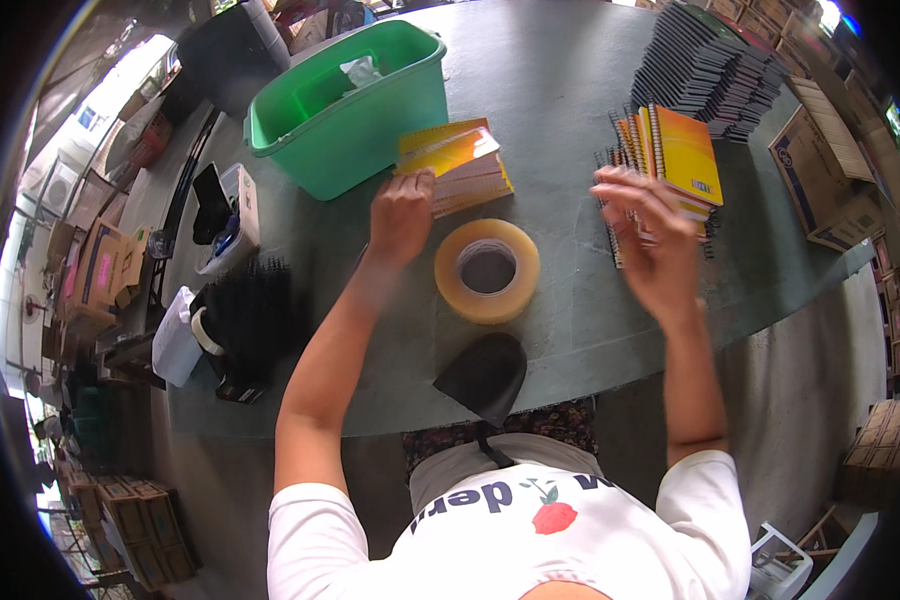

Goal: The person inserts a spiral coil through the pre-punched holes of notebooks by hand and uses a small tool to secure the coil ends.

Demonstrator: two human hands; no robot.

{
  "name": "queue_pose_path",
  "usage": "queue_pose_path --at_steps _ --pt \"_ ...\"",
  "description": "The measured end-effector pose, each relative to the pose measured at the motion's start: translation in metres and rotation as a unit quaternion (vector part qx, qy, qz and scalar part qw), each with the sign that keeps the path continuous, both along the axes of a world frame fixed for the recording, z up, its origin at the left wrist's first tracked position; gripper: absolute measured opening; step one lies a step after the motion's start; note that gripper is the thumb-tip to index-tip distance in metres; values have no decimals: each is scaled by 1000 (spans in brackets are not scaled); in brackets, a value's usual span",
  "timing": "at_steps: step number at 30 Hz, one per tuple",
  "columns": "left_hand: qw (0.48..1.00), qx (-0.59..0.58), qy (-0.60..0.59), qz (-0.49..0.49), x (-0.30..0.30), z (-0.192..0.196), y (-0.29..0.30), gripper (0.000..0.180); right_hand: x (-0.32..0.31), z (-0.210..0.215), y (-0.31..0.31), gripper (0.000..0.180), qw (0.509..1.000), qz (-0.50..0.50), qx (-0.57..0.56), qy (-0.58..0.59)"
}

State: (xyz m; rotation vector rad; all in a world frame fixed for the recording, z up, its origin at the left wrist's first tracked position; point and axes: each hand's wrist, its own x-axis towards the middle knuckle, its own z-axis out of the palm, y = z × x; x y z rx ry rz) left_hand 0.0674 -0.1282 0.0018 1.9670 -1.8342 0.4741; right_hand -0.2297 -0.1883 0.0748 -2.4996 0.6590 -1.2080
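left hand (402,215) fingertips pressed flat on near-left corner of small stack of yellow-orange spiral notebooks (457,165), not curled round it; stack's long axis runs away-right from fingers. right hand (650,240) blurred, fingers spread open, holding nothing, just short of upright row of yellow spiral notebooks (670,160), beyond fingertips. right hand nearer row. tan packing tape roll (488,270) between hands, nearer body. green plastic tub (355,105) beyond-left of left fingers. brown cartons (820,165) far right.
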Motion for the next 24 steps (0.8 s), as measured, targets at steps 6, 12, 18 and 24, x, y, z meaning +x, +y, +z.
queue_pose_path --at_steps 6,12,18,24 --pt "846 -61 512 -135 -65 -7 51 18 70 -73 -3 33 710 231 582 -323" --pt "943 1 332 23 -10 -25 153 18 78 -10 12 24 920 133 351 113" --pt "939 125 87 308 56 -59 194 23 107 -23 38 14 928 93 39 358" --pt "927 154 129 318 49 -54 174 22 124 -32 28 22 944 100 65 308"
